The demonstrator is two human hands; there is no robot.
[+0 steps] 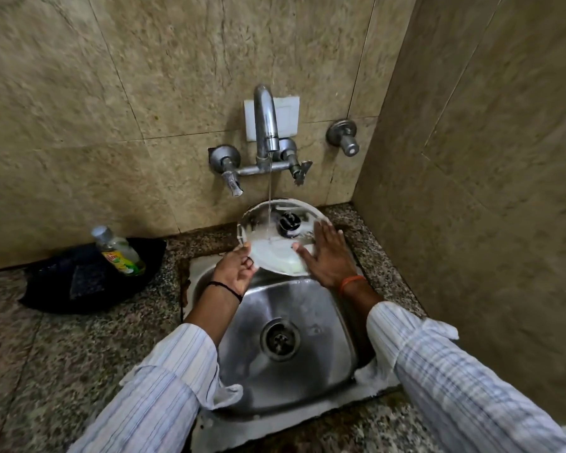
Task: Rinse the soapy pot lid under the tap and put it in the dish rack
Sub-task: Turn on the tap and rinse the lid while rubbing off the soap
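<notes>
A round steel pot lid (264,223) with a black knob (289,222) is held tilted above the back of the steel sink (307,308). White soap foam covers its lower part. Water runs from the tap (266,122) in a thin stream onto the lid. My left hand (237,269) grips the lid's lower left rim. My right hand (329,256) lies flat with spread fingers on the lid's right side. No dish rack is in view.
A black tray (62,289) on the granite counter at the left holds a dish-soap bottle (120,251) and a dark scrub pad (87,281). Tiled walls close in behind and at the right. A second valve (343,137) sticks out of the wall.
</notes>
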